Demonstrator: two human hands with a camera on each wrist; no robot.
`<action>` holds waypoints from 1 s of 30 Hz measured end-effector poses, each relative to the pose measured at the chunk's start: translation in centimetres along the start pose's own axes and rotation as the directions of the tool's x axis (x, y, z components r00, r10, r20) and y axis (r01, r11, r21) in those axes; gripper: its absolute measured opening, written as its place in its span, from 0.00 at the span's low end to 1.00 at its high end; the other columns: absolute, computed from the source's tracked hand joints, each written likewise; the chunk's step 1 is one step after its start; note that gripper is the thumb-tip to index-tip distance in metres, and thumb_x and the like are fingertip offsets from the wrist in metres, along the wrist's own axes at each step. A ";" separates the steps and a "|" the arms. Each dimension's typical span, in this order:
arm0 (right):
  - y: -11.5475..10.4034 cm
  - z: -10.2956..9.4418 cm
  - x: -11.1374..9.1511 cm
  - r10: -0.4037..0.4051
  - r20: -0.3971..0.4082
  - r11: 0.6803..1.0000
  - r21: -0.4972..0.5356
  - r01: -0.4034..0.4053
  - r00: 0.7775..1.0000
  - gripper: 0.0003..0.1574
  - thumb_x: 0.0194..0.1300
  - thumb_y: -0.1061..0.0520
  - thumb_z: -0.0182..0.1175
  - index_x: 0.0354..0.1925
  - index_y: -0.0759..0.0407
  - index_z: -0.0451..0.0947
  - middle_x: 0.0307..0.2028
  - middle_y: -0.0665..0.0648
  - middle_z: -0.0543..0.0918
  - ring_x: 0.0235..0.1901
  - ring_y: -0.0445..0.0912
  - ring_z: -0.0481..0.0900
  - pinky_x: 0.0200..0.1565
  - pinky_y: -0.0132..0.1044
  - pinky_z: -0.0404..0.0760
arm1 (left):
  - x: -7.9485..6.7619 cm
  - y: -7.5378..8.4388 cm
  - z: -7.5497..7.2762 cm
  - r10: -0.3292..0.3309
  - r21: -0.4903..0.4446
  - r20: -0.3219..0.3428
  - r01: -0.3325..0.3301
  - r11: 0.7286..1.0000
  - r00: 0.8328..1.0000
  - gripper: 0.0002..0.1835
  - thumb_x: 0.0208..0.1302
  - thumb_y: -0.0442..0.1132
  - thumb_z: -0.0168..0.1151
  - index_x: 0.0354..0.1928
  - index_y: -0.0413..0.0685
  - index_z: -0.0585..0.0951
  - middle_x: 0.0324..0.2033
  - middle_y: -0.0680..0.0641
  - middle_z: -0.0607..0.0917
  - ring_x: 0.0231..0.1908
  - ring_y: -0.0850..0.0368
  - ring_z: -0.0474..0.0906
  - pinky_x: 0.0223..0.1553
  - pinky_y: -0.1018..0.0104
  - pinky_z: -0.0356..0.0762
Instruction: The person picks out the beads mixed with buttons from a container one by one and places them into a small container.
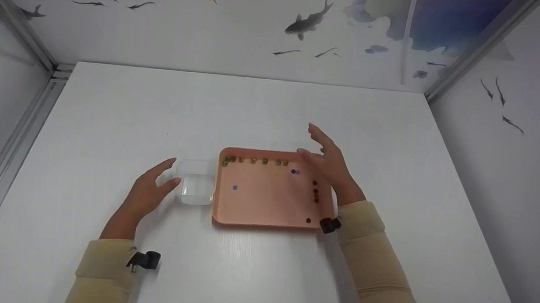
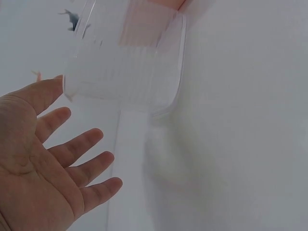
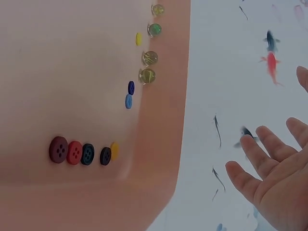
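A pink tray [image 1: 266, 203] lies on the white table with marbles [image 1: 265, 161] along its far wall. Buttons [image 1: 316, 193] lie mostly near its right side, among them maroon, red and dark ones in the right wrist view. Against the tray's left side stands a clear plastic container [image 1: 196, 184]. My left hand [image 1: 148, 190] is at the container's left side, fingers spread and thumb tip right at its rim. My right hand [image 1: 328, 162] hovers by the tray's far right corner with loosely extended fingers, holding nothing.
A blue button [image 1: 235, 187] lies alone in the tray's left part, and a dark button [image 1: 308, 220] near its front right corner. White panels with painted fish [image 1: 307, 23] bound the table [image 1: 242, 273] at the back and sides.
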State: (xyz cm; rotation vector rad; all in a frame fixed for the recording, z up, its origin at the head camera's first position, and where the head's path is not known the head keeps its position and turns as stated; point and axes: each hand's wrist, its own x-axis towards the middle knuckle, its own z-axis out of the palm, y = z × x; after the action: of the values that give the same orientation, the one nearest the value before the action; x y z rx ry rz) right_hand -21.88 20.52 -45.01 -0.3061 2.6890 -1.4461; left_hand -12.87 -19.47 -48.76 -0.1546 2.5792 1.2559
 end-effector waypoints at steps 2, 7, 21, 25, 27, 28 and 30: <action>0.1 0.1 0.2 -0.016 0.003 1.000 0.004 0.016 1.000 0.48 0.64 0.37 0.62 0.75 0.46 0.54 0.72 0.52 0.62 0.70 0.48 0.60 0.70 0.51 0.59 | 0.0 0.0 -0.1 0.003 -0.002 0.002 -0.003 1.000 1.000 0.35 0.71 0.55 0.53 0.75 0.53 0.56 0.73 0.39 0.57 0.73 0.37 0.47 0.69 0.37 0.49; 0.2 0.4 0.5 -0.035 0.016 0.999 0.003 0.035 0.999 0.46 0.65 0.41 0.62 0.74 0.48 0.56 0.70 0.54 0.65 0.69 0.48 0.62 0.68 0.51 0.62 | 0.1 0.0 -0.1 0.001 -0.011 0.006 -0.001 1.000 1.000 0.33 0.73 0.52 0.52 0.75 0.53 0.57 0.73 0.38 0.57 0.73 0.36 0.47 0.70 0.37 0.48; 0.5 1.0 1.2 0.013 0.043 1.000 0.019 -0.014 0.999 0.39 0.67 0.44 0.61 0.72 0.46 0.61 0.67 0.53 0.70 0.66 0.48 0.66 0.68 0.51 0.63 | 0.3 -0.3 0.3 -0.020 -0.026 0.005 0.020 0.999 1.000 0.31 0.73 0.51 0.51 0.74 0.53 0.60 0.73 0.40 0.57 0.73 0.38 0.47 0.70 0.38 0.48; 0.8 1.1 1.4 0.025 0.048 0.999 0.023 -0.027 0.999 0.38 0.67 0.42 0.61 0.71 0.44 0.62 0.66 0.52 0.71 0.65 0.47 0.67 0.68 0.51 0.63 | 0.3 -0.3 0.3 -0.021 -0.033 0.005 0.021 0.999 1.000 0.31 0.73 0.51 0.51 0.74 0.53 0.60 0.73 0.40 0.57 0.73 0.38 0.47 0.70 0.38 0.47; 0.9 1.1 1.5 0.036 0.053 0.999 0.023 -0.037 0.998 0.38 0.66 0.41 0.60 0.71 0.43 0.62 0.66 0.51 0.71 0.65 0.46 0.68 0.68 0.50 0.64 | 0.3 -0.3 0.3 -0.023 -0.035 0.006 0.024 0.999 1.000 0.31 0.73 0.51 0.51 0.74 0.54 0.60 0.73 0.41 0.57 0.73 0.38 0.47 0.70 0.38 0.47; 1.0 1.1 1.5 0.040 0.054 0.999 0.025 -0.042 0.998 0.38 0.66 0.41 0.60 0.71 0.43 0.62 0.65 0.50 0.72 0.65 0.46 0.68 0.68 0.49 0.64 | 0.3 -0.4 0.4 -0.024 -0.035 0.008 0.024 0.999 1.000 0.31 0.73 0.52 0.51 0.74 0.54 0.60 0.73 0.41 0.57 0.73 0.38 0.47 0.70 0.38 0.47; 1.2 1.2 1.6 0.043 0.062 0.998 0.032 -0.045 0.997 0.38 0.66 0.41 0.61 0.71 0.43 0.63 0.65 0.51 0.72 0.64 0.46 0.69 0.67 0.49 0.64 | 0.3 -0.4 0.4 -0.028 -0.037 0.007 0.029 0.999 1.000 0.31 0.73 0.52 0.52 0.74 0.54 0.60 0.73 0.41 0.57 0.73 0.38 0.47 0.70 0.38 0.47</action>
State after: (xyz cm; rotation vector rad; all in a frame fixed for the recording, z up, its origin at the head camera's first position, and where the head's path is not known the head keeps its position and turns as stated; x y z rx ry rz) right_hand -23.45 19.84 -46.60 -0.2822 2.6037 -1.4433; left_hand -13.00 -19.40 -49.37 -0.1932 2.5400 1.2924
